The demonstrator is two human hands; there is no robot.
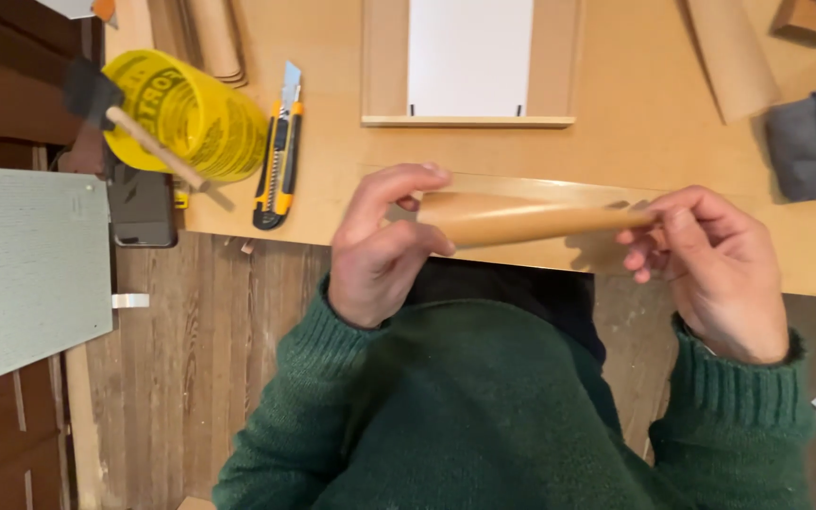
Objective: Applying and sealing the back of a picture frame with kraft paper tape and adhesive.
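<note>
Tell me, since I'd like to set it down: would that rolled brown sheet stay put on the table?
Probably not. The rolled brown sheet is a round tube, so it may roll. It looks thin and light, held only by the fingertips of the left hand and right hand, and may uncurl.

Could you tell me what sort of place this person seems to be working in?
Probably a home craft or woodworking bench. A yellow utility knife and a foam brush resting in a yellow tub lie on the wooden worktop, and both hands hold a rolled tan sheet.

The rolled sheet (531,224) is looking like smooth matt brown paper, the surface (654,123) is showing matt fibreboard, and the yellow cup (202,118) is gleaming as glossy plastic.
</note>
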